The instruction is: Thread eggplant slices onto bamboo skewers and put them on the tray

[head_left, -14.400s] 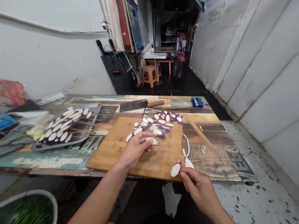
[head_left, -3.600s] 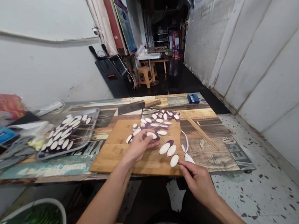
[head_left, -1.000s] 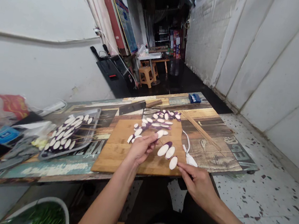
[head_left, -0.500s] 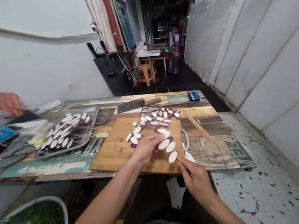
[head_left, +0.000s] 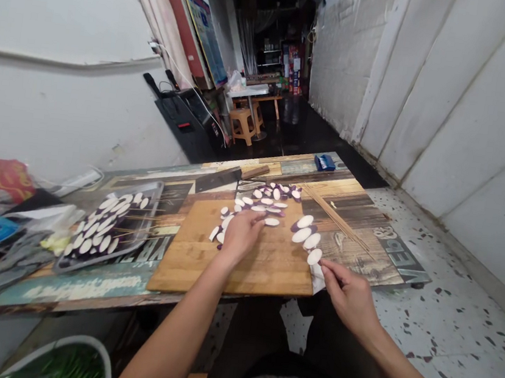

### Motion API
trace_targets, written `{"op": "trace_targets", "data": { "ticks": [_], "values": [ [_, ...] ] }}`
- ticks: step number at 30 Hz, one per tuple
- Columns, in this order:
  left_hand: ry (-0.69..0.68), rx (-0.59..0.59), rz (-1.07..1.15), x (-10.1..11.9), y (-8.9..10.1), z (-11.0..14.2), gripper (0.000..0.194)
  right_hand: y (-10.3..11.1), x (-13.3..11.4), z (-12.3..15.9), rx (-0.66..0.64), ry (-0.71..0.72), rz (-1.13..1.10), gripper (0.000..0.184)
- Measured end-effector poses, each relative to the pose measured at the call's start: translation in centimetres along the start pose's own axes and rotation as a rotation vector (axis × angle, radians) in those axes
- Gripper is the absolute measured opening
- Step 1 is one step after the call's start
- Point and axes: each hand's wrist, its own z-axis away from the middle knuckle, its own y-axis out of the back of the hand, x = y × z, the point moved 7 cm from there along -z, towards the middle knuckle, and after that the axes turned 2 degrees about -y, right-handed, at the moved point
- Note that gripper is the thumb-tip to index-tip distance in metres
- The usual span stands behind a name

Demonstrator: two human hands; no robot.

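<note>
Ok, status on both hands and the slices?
Right hand holds loaded skewer. Left hand at loose slices, grip unclear. Cleaver beyond cutting board, away from both hands.

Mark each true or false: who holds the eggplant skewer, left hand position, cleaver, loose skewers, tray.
1. The right hand holds an eggplant skewer. True.
2. The left hand is over the metal tray. False: it is over the cutting board.
3. The cleaver lies beyond the cutting board. True.
4. The loose bamboo skewers lie left of the board. False: right of it.
5. The tray is empty. False: it holds eggplant slices.
</note>
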Motion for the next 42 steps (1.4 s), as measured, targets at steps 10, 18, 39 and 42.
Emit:
{"op": "trace_targets", "data": {
  "ticks": [10, 18, 39, 42],
  "values": [
    [-0.063, -0.169, -0.320, 1.3, -1.8, -0.6, 0.013, -0.1, 0.4, 0.2, -0.042, -0.060, -0.092, 0.028],
    [0.359, 0.017, 0.485, -1.8, -1.9, 1.1, 0.027, -0.7, -1.0, 0.4, -0.092, -0.039, -0.188, 0.023],
    [0.312, 0.018, 0.426, -2.0, -1.5, 3.0, 0.024, -4.0, -2.2, 1.9, -0.824, -0.568, -1.288, 0.015],
    [0.102, 0.078, 0.022, -0.4, 0.3, 3.0, 0.017, -4.3, -2.0, 1.5, -0.785, -0.566, -1.231, 0.018]
  ]
}}
